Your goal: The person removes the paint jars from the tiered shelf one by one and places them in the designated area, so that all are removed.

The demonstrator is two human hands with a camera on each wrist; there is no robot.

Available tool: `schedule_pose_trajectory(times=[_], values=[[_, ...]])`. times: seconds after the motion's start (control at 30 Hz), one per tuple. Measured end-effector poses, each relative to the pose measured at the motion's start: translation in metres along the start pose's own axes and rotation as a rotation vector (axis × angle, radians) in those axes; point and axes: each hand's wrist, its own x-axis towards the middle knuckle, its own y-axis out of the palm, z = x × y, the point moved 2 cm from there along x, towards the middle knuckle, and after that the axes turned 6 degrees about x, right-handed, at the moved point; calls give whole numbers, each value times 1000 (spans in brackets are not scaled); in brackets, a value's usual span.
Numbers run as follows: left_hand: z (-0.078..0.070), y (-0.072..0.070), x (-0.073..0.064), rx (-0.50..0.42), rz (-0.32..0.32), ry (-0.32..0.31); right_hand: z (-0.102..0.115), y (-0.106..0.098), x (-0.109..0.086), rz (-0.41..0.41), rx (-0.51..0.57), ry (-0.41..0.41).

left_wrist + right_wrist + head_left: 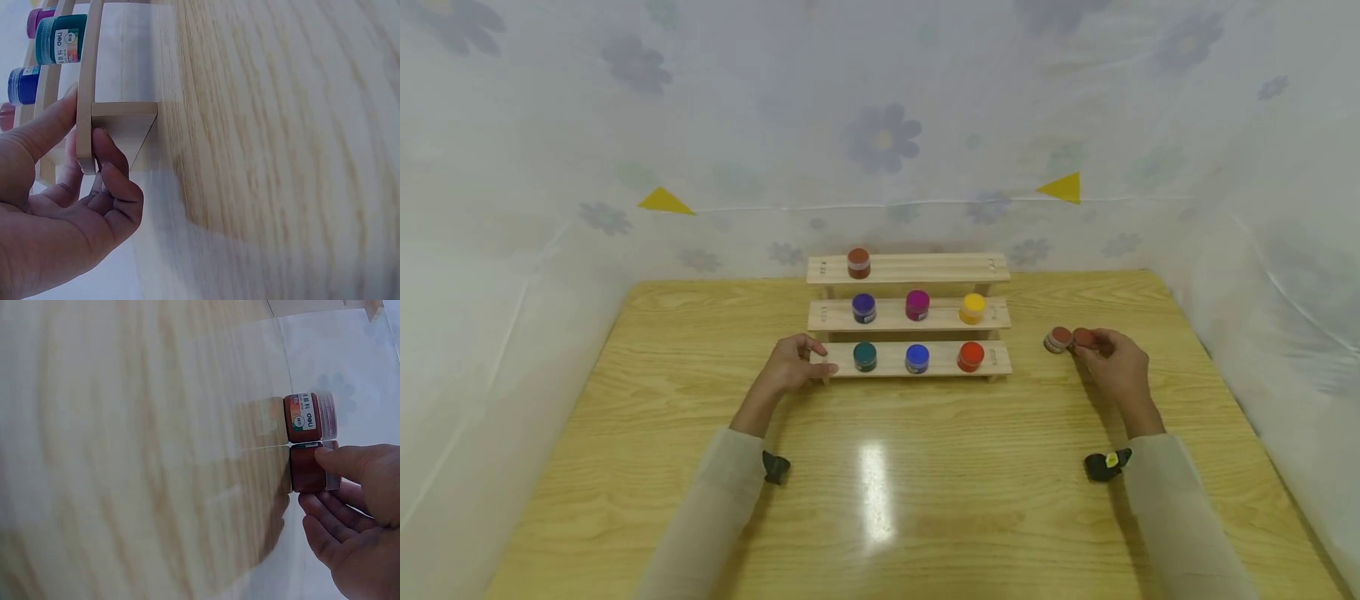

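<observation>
A three-tier wooden rack (891, 369) stands at the back of the table. My left hand (793, 363) grips the left end of its lowest shelf, thumb on top and fingers curled underneath, as the left wrist view shows. Off to the right of the rack, my right hand (1116, 367) pinches a reddish-brown paint jar (308, 469) between thumb and fingers. That jar stands on the table, right beside a second brown paint jar (303, 419) with a clear lid. On the lowest shelf sit a green jar (865, 357), a blue jar (917, 358) and a red jar (971, 357).
The middle shelf holds a dark blue jar (863, 307), a magenta jar (917, 305) and a yellow jar (972, 308). One brown jar (859, 263) sits at the left of the top shelf. A flowered sheet (880, 167) hangs behind the table (985, 475).
</observation>
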Motion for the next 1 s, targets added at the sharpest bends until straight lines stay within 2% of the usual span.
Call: schedule_pose_trajectory(times=[0.33, 0.67, 0.83, 1.0], values=[[0, 0, 0, 2, -6, -9, 5, -4, -1, 32, -7, 37], [-1, 2, -1, 18, 8, 16, 7, -14, -1, 69, 16, 83], [1, 2, -3, 27, 7, 40, 15, -21, 2, 37, 1, 56], [3, 2, -2, 23, 2, 64, 27, -25, 9, -27, -6, 5]])
